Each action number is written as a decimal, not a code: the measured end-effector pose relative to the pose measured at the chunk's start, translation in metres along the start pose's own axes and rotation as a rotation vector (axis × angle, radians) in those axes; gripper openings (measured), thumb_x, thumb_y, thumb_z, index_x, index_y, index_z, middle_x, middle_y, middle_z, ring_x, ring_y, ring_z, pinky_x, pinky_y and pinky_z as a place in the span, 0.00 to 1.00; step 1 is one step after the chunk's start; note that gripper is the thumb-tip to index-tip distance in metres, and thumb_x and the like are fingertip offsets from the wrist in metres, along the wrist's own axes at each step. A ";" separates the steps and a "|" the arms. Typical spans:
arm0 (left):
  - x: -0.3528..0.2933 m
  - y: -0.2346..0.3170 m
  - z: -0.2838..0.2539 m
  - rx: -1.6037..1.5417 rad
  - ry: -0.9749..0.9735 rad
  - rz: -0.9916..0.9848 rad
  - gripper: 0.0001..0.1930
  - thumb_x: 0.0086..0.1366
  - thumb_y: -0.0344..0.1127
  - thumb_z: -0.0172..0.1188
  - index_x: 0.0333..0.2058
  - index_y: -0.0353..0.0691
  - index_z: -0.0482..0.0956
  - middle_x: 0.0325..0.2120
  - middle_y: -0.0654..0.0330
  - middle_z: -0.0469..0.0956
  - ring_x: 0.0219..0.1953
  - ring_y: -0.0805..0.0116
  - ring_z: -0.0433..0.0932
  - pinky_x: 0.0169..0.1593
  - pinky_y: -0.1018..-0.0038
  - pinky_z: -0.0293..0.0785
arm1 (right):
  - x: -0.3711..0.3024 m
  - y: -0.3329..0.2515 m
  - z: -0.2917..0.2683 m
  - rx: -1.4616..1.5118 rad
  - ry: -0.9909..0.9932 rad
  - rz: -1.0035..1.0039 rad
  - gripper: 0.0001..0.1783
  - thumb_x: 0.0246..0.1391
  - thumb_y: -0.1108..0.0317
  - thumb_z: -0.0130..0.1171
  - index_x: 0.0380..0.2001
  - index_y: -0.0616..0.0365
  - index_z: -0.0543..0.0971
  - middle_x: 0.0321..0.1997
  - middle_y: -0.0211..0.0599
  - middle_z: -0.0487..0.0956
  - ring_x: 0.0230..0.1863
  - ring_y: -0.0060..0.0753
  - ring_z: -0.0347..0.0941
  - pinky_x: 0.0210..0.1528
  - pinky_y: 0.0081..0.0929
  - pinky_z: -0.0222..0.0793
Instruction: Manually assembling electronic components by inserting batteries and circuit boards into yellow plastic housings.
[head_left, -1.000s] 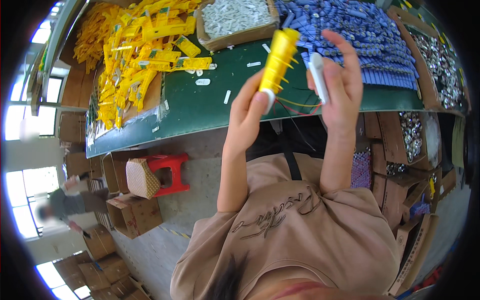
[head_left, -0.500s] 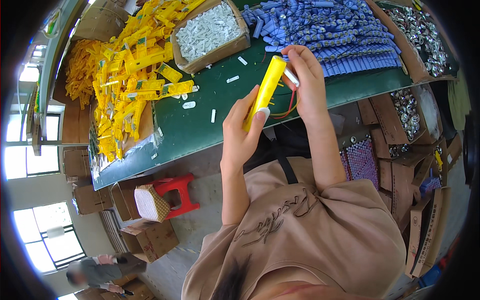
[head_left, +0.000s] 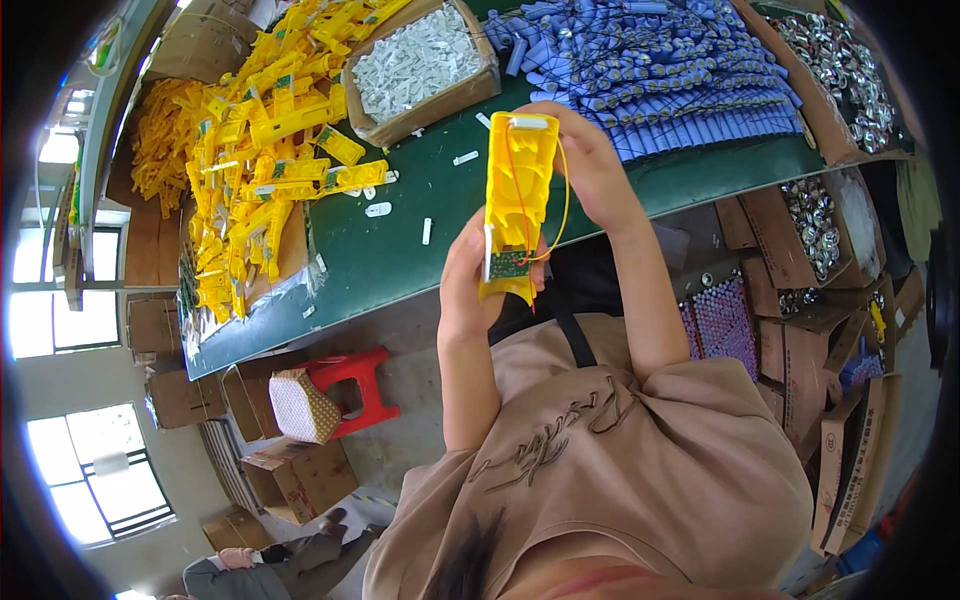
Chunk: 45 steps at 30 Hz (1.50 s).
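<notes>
One yellow plastic half-shell casing (head_left: 522, 190), long and trough-shaped, held nearly upright in the air at the near edge of the green-topped workbench (head_left: 380, 265), hollow side turned to the wearer. Interior: glossy, divided by moulded cross-ribs, open along its length. Fittings: a small green circuit board (head_left: 508, 264) seated toward the lower end; a white plastic strip (head_left: 528, 123) across the upper end; a white plastic piece (head_left: 488, 253) standing along the lower left wall. Wiring: one red wire (head_left: 516, 175) running down inside the trough; one yellow wire (head_left: 567, 190) bowing out past the right wall and curving back toward the board. Left hand (head_left: 463, 282): closed around the lower part of the casing, thumb side against the white piece. Right hand (head_left: 590, 170): bent at the upper end, fingers behind it; I cannot tell how firmly they grip. On the bench beyond: a heap of yellow casings (head_left: 285, 130) to the left; an open cardboard carton (head_left: 440, 116) of small white plastic parts (head_left: 415, 65); stacked blue cylinders (head_left: 690, 95) with dark leads to the right.
</notes>
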<state>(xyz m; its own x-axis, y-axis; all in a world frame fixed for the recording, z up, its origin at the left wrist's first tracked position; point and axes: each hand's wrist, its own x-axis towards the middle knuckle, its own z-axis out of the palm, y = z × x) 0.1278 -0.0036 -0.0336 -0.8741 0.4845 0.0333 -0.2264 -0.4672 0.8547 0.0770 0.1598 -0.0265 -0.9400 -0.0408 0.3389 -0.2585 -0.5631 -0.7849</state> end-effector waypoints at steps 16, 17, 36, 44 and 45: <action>-0.001 0.004 -0.012 0.025 0.137 0.128 0.28 0.67 0.50 0.42 0.58 0.39 0.51 0.34 0.47 0.73 0.28 0.62 0.76 0.29 0.71 0.75 | -0.007 0.013 0.027 0.079 -0.135 0.044 0.28 0.57 0.69 0.52 0.59 0.57 0.56 0.43 0.39 0.77 0.45 0.22 0.71 0.49 0.22 0.65; -0.001 0.004 -0.010 -0.002 0.117 0.143 0.30 0.67 0.50 0.42 0.60 0.40 0.49 0.34 0.47 0.73 0.28 0.62 0.76 0.29 0.71 0.75 | -0.008 0.013 0.031 0.053 -0.086 0.025 0.28 0.57 0.67 0.53 0.59 0.57 0.57 0.42 0.38 0.77 0.45 0.21 0.71 0.50 0.22 0.64; 0.011 0.027 -0.001 0.074 0.364 0.315 0.21 0.71 0.43 0.36 0.56 0.37 0.59 0.42 0.48 0.74 0.42 0.63 0.76 0.45 0.69 0.74 | -0.020 0.012 0.048 -0.765 -0.041 -0.401 0.11 0.40 0.76 0.62 0.32 0.58 0.75 0.30 0.36 0.71 0.31 0.36 0.69 0.34 0.26 0.66; 0.021 0.024 0.010 0.175 0.463 0.406 0.20 0.72 0.41 0.34 0.57 0.38 0.56 0.43 0.51 0.72 0.45 0.66 0.73 0.49 0.71 0.69 | -0.020 0.034 0.058 -0.869 0.212 -0.564 0.08 0.40 0.78 0.61 0.27 0.59 0.76 0.31 0.36 0.71 0.32 0.33 0.69 0.33 0.26 0.65; 0.023 0.021 0.011 0.176 0.465 0.408 0.20 0.72 0.41 0.34 0.57 0.38 0.56 0.43 0.51 0.72 0.45 0.66 0.73 0.49 0.71 0.69 | -0.020 0.037 0.059 -0.872 0.273 -0.554 0.07 0.41 0.79 0.60 0.27 0.60 0.76 0.32 0.36 0.71 0.33 0.32 0.69 0.33 0.25 0.65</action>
<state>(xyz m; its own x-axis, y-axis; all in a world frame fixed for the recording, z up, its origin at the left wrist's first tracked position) 0.1078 0.0056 -0.0091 -0.9791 -0.0957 0.1795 0.2029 -0.3984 0.8945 0.0996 0.0909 -0.0313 -0.6327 0.2868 0.7193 -0.6334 0.3427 -0.6938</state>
